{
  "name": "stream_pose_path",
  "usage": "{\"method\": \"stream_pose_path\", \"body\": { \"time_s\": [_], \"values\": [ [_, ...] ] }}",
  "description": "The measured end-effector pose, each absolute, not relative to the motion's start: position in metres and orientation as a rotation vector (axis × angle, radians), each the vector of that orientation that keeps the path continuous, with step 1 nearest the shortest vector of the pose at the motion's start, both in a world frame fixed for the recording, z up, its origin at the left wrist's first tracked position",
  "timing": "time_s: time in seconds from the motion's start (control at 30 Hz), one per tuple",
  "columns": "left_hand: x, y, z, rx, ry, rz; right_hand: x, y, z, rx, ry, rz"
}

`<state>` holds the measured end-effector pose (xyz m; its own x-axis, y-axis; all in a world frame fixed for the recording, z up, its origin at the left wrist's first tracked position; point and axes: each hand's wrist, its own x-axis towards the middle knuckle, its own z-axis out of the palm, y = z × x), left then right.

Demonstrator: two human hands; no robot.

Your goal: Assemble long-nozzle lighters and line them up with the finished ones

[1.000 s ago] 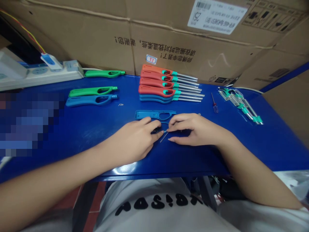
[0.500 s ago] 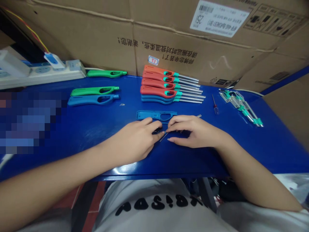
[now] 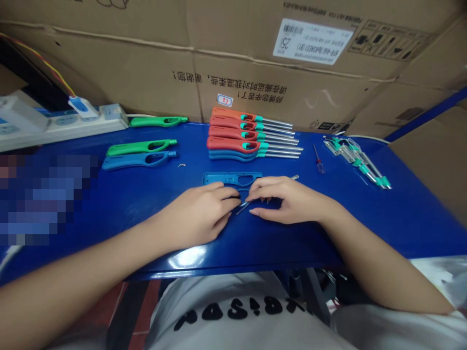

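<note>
A blue half shell of a long-nosed lighter [image 3: 219, 178] lies on the blue table just beyond my hands. My left hand [image 3: 207, 211] is closed, palm down, with its fingertips over small parts in front of the shell. My right hand [image 3: 282, 197] faces it, fingers bent and tips close together at the same spot, thumb slightly apart. Between the fingertips a thin, shiny strip [image 3: 241, 208] sticks out toward me. What else the fingers hold is hidden. The end of a metal tube [image 3: 295, 177] shows beyond my right hand.
Stacked lighters with red, orange and blue handles [image 3: 233, 145] stand behind the shell. Green and blue handle shells [image 3: 142, 159] lie left. A small screwdriver [image 3: 319, 165] and metal nozzle assemblies [image 3: 359, 163] lie right. A power strip [image 3: 58, 129] and a cardboard box [image 3: 146, 73] line the back.
My fingertips have shifted slightly around the thin strip, and the left fingers look more curled. The camera view has tilted a little; the lighters and parts around have stayed in place.
</note>
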<state>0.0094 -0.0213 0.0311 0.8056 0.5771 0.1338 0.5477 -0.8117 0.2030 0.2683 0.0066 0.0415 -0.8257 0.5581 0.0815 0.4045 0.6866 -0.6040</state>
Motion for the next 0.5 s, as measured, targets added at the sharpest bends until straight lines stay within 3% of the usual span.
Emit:
{"method": "stream_pose_path", "body": {
  "time_s": [0.5],
  "values": [
    [0.0088, -0.0209, 0.0307, 2.869, 0.879, 0.293, 0.2699, 0.0056, 0.0438, -0.740, -2.671, 0.794]
  ]
}}
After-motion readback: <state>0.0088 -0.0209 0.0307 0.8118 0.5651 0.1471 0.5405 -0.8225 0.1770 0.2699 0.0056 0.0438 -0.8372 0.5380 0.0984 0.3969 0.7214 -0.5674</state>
